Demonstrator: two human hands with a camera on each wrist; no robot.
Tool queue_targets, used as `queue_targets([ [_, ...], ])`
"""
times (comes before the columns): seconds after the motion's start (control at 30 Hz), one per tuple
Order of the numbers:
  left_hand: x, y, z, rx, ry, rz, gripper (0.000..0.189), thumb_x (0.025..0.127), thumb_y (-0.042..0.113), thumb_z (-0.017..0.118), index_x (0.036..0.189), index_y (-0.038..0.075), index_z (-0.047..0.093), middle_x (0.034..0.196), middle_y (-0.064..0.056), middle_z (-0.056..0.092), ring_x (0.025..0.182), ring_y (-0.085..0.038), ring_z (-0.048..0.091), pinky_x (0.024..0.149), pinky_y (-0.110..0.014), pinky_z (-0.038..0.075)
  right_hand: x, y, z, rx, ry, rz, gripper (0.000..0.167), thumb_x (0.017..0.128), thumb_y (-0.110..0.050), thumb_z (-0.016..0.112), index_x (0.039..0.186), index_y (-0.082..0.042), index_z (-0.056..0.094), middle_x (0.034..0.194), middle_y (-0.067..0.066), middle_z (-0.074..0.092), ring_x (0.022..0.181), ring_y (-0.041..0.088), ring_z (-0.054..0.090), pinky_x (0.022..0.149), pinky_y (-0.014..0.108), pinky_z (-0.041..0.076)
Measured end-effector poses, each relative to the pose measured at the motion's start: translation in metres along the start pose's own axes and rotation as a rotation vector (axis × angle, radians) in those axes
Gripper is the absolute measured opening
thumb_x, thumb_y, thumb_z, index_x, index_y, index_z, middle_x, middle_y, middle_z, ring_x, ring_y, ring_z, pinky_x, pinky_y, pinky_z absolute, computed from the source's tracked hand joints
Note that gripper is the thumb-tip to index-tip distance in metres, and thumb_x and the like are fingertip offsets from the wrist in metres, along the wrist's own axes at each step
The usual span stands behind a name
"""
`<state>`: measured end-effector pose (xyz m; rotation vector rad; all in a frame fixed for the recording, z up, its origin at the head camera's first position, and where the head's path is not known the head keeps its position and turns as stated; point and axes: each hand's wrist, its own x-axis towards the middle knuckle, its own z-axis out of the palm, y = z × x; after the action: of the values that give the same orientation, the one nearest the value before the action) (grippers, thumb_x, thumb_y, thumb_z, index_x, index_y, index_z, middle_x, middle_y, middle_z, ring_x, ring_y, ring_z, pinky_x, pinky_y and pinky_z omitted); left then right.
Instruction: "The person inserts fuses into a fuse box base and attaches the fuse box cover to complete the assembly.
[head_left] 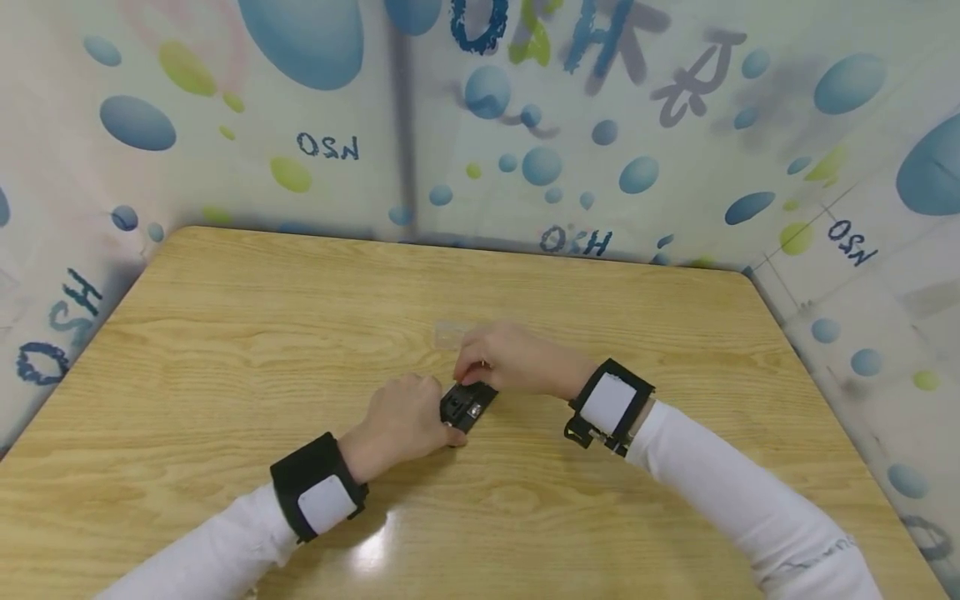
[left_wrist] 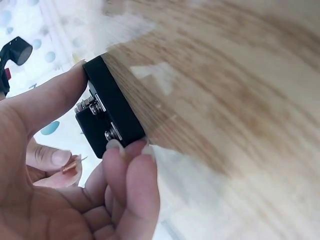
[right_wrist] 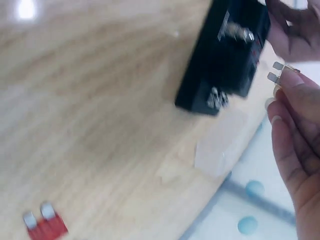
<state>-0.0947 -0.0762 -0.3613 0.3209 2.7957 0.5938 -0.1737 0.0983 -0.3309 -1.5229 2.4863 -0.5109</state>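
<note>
My left hand (head_left: pixel 405 417) grips a black fuse block (head_left: pixel 467 405) by its edges, thumb on one end and fingers on the other. Metal screw terminals (left_wrist: pixel 96 107) show on the block in the left wrist view. My right hand (head_left: pixel 513 360) is just above the block's far side, pinching a small orange blade fuse (left_wrist: pixel 72 166) between thumb and fingertips. In the right wrist view, the fuse's two flat metal prongs (right_wrist: pixel 274 72) point toward the block, apart from it. From the head, the fuse is hidden by the fingers.
A red blade fuse (right_wrist: pixel 47 229) lies on the wooden table (head_left: pixel 247 358). A clear plastic piece (head_left: pixel 448 335) rests on the table beyond my right hand. A curtain or wall covering (head_left: pixel 480 183) with blue and green spots stands behind the table's far edge.
</note>
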Motion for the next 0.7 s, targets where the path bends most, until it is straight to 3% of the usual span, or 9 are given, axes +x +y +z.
queue_targets([
  [0.17, -0.001, -0.001, 0.001, 0.004, 0.033, 0.016, 0.052, 0.067, 0.044, 0.089, 0.085, 0.002, 0.064, 0.071, -0.004, 0.058, 0.058, -0.016, 0.052, 0.046, -0.027, 0.038, 0.002, -0.007, 0.013, 0.062, 0.025, -0.053, 0.008, 0.089, -0.008, 0.071, 0.093, -0.013, 0.077, 0.092, -0.002, 0.071, 0.087, 0.008, 0.066, 0.08, 0.019, 0.053],
  [0.47, 0.0, -0.003, 0.003, -0.025, 0.065, 0.038, 0.047, 0.067, 0.042, 0.089, 0.078, 0.005, 0.062, 0.067, -0.002, 0.056, 0.056, -0.015, 0.049, 0.044, -0.026, 0.035, 0.003, -0.006, 0.024, 0.064, 0.053, -0.118, 0.01, 0.088, -0.004, 0.071, 0.09, -0.011, 0.077, 0.091, 0.0, 0.071, 0.087, 0.009, 0.066, 0.079, 0.016, 0.052],
  [0.7, -0.007, -0.003, 0.006, 0.005, 0.15, 0.111, 0.044, 0.068, 0.038, 0.09, 0.075, 0.004, 0.063, 0.062, 0.0, 0.053, 0.051, -0.011, 0.044, 0.043, -0.023, 0.032, 0.003, -0.005, 0.025, 0.045, 0.076, -0.146, 0.011, 0.088, -0.002, 0.07, 0.089, -0.01, 0.076, 0.09, 0.001, 0.071, 0.087, 0.009, 0.067, 0.078, 0.013, 0.052],
])
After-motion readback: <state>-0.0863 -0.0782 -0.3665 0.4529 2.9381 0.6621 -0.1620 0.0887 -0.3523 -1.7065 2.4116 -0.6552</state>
